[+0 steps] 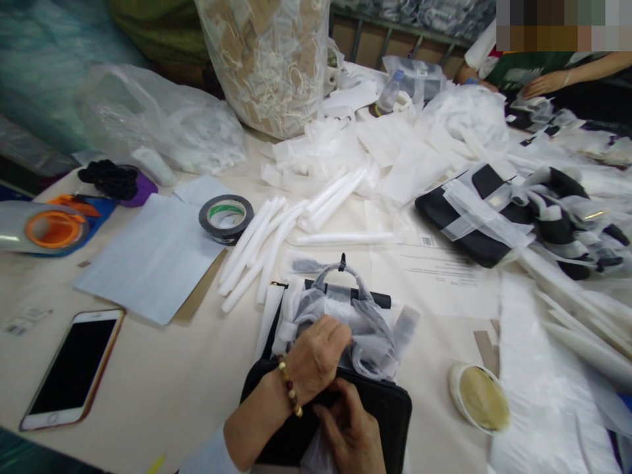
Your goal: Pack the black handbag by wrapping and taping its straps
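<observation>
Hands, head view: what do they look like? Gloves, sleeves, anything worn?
Both hands are bare, no gloves. The left hand has a bead bracelet at the wrist, tan and dark beads, and a pale sleeve further up the forearm. The right hand shows no ring or band; its wrist is out of frame.

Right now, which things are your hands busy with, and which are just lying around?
Being handled:
left hand, gripping the white wrapping
right hand, touching the black bag

Just lying about:
phone
tape roll
white foam tubes
water bottle
small dish
</observation>
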`<state>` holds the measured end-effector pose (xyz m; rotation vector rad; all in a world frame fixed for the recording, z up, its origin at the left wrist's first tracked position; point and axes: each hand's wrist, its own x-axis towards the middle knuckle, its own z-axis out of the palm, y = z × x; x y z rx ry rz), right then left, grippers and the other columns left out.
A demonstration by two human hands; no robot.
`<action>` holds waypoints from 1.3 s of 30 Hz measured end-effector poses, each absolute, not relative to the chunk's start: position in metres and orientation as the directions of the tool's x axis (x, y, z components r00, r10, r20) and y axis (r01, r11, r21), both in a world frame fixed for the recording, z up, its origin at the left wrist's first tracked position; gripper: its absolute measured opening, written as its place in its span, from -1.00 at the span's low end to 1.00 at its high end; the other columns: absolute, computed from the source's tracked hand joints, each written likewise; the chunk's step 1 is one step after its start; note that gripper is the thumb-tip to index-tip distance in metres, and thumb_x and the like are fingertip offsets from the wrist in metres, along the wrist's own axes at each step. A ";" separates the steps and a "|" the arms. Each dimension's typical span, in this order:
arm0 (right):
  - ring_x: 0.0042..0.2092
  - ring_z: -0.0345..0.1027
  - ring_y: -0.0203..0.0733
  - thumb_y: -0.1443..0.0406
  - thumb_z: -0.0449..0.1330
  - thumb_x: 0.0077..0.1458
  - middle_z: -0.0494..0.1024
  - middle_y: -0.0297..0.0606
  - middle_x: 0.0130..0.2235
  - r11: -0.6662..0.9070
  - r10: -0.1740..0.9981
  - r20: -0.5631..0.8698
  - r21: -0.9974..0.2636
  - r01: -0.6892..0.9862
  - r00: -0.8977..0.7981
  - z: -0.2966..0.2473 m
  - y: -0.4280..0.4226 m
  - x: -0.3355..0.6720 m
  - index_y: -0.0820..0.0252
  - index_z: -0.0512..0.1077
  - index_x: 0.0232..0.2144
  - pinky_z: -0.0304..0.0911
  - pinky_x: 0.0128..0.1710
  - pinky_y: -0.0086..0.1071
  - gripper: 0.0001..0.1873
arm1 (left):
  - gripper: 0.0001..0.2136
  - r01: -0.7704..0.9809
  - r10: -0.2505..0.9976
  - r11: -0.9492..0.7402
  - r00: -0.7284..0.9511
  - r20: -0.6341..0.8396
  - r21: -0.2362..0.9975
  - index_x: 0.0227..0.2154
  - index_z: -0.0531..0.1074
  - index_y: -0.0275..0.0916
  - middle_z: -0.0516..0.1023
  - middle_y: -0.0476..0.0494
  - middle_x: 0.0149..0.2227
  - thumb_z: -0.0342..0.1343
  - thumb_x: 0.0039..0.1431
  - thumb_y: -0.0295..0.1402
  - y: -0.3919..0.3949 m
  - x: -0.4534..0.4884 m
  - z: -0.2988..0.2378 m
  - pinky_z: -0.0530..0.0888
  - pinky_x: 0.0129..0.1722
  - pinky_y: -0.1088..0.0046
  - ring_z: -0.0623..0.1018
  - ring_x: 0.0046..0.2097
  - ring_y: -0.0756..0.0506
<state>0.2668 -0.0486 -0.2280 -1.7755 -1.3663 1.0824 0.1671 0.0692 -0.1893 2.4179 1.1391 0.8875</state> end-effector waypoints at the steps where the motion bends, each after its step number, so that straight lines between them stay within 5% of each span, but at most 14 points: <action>1: -0.68 0.11 -0.41 0.13 0.13 -0.01 0.16 -0.54 -0.69 -0.258 0.966 -0.228 -0.863 0.434 0.119 -0.227 -0.048 0.267 0.14 0.35 -0.30 0.06 -0.68 -0.59 -0.74 | -0.85 0.579 0.782 -0.621 0.499 0.373 0.528 -0.45 0.28 -0.30 0.35 -0.08 -0.49 -0.17 0.11 -0.58 0.069 0.168 -0.189 0.40 -0.42 0.43 0.35 -0.41 -0.06; 6: -0.67 0.15 -0.39 0.15 0.13 0.00 0.22 -0.52 -0.68 -0.264 0.964 -0.251 -0.855 0.446 0.089 -0.224 -0.047 0.269 0.16 0.35 -0.28 0.09 -0.67 -0.57 -0.75 | -0.71 0.582 0.776 -0.631 0.458 0.434 0.513 -0.29 0.31 -0.38 0.37 -0.18 -0.36 -0.27 0.06 -0.70 0.069 0.170 -0.193 0.45 -0.34 0.49 0.39 -0.32 -0.04; 14: -0.64 0.23 -0.36 0.15 0.10 0.03 0.32 -0.46 -0.66 -0.218 0.967 -0.254 -0.822 0.526 0.002 -0.217 -0.041 0.274 0.20 0.35 -0.26 0.12 -0.64 -0.56 -0.73 | -0.81 0.496 0.687 -0.718 0.393 0.611 0.489 -0.31 0.35 -0.39 0.44 -0.22 -0.29 -0.15 0.13 -0.63 0.072 0.169 -0.192 0.45 -0.20 0.44 0.42 -0.20 -0.06; 28: -0.66 0.17 -0.34 0.14 0.02 0.03 0.33 -0.31 -0.74 -0.210 0.976 -0.206 -0.825 0.525 0.068 -0.214 -0.041 0.271 0.15 0.21 -0.77 0.03 -0.70 -0.52 -0.59 | -0.82 0.612 0.641 -0.729 0.453 0.619 0.307 -0.37 0.40 -0.42 0.51 -0.26 -0.32 -0.13 0.12 -0.59 0.033 0.155 -0.192 0.46 -0.30 0.33 0.44 -0.19 -0.15; 35: -0.64 0.24 -0.33 0.26 0.07 -0.02 0.39 -0.39 -0.65 -0.237 0.969 -0.240 -0.866 0.440 0.051 -0.215 -0.043 0.272 0.19 0.32 -0.48 0.16 -0.64 -0.52 -0.89 | -0.74 0.704 0.740 -0.617 0.367 0.564 0.351 -0.44 0.42 -0.37 0.52 -0.25 -0.37 -0.19 0.15 -0.58 0.020 0.163 -0.204 0.49 -0.31 0.38 0.45 -0.25 -0.10; 39: -0.60 0.28 -0.36 0.25 0.10 0.00 0.40 -0.43 -0.59 -0.309 0.949 -0.273 -0.903 0.298 0.158 -0.211 -0.049 0.270 0.19 0.25 -0.26 0.20 -0.60 -0.55 -0.78 | -0.73 0.646 0.749 -0.630 0.360 0.557 0.431 -0.42 0.42 -0.37 0.52 -0.23 -0.37 -0.21 0.14 -0.60 0.019 0.159 -0.207 0.49 -0.26 0.38 0.44 -0.25 -0.08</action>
